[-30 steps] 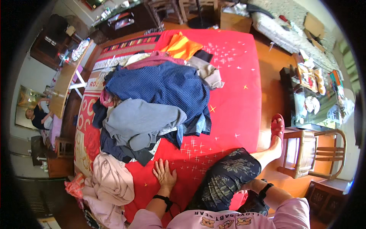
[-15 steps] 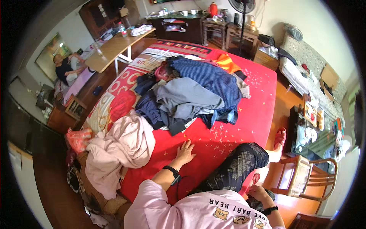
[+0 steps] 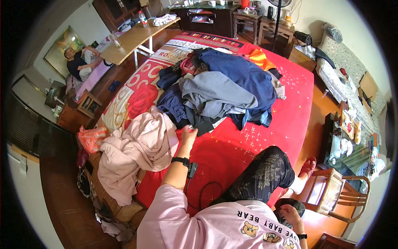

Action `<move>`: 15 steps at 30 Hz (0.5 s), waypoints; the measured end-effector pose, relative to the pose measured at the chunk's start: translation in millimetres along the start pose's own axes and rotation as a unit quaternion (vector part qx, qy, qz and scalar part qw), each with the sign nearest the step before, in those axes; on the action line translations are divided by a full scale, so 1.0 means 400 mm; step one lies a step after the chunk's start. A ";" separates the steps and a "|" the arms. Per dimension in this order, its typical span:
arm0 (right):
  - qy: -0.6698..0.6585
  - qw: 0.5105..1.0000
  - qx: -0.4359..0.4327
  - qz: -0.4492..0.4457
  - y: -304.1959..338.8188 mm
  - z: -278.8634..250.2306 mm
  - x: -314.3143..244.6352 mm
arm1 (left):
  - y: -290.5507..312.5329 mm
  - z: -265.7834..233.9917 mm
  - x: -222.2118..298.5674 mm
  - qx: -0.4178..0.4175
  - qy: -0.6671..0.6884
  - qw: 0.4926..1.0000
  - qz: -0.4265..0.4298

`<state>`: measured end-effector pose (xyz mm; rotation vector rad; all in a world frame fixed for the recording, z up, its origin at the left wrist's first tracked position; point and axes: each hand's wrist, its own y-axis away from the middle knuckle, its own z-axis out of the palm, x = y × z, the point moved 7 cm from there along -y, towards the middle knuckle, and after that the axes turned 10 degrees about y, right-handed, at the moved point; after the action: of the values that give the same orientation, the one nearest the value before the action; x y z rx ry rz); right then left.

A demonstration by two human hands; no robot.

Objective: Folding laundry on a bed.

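Sagging at left, a red plastic bag (image 3: 92,140), contents indistinct, sits beside rumpled pale-pink cloth (image 3: 139,147); the left hand (image 3: 189,133) is curled beside crumpled grey and dotted navy garments (image 3: 219,93) heaped on a red bed (image 3: 292,103); the right hand (image 3: 290,213) is curled too, both grips unclear.

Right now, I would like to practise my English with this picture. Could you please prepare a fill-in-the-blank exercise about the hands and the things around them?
1. The wristband near the left hand is ____.
2. The pale pink cloth lies to the ____ of that hand.
3. The chair stands on the ____ side of the bed.
4. The colour of the sandal is ____.

Missing words: black; left; right; red.
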<state>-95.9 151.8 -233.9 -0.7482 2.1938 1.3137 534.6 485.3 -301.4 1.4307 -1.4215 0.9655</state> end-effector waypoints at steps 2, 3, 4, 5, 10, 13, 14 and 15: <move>0.012 1.000 0.011 0.017 0.002 -0.003 0.015 | -0.008 0.079 0.010 0.040 0.150 0.981 -0.114; -0.023 0.999 0.018 0.025 0.003 -0.005 0.019 | -0.004 0.101 0.037 0.048 0.204 0.966 -0.151; -0.055 0.998 0.016 0.024 -0.003 -0.004 0.016 | -0.019 0.081 0.051 0.057 0.228 0.958 -0.167; -0.055 0.998 0.014 0.025 -0.012 0.002 0.029 | -0.038 0.063 0.047 0.068 0.255 0.947 -0.183; 0.003 1.000 0.004 -0.007 -0.079 0.010 0.063 | -0.118 0.008 0.039 0.017 0.305 0.926 -0.222; -0.008 1.000 0.013 -0.014 -0.092 -0.003 0.085 | -0.150 0.022 0.032 -0.017 0.305 0.923 -0.236; 0.019 0.999 0.024 -0.023 -0.098 -0.008 0.093 | -0.159 0.023 0.034 -0.019 0.303 0.924 -0.235; 0.022 0.999 0.025 0.001 -0.098 -0.016 0.064 | -0.158 0.026 0.035 -0.005 0.315 0.914 -0.254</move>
<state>-89.4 125.2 -272.4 -0.7628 2.2544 1.2491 597.9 468.8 -295.2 1.2253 -0.5404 0.9477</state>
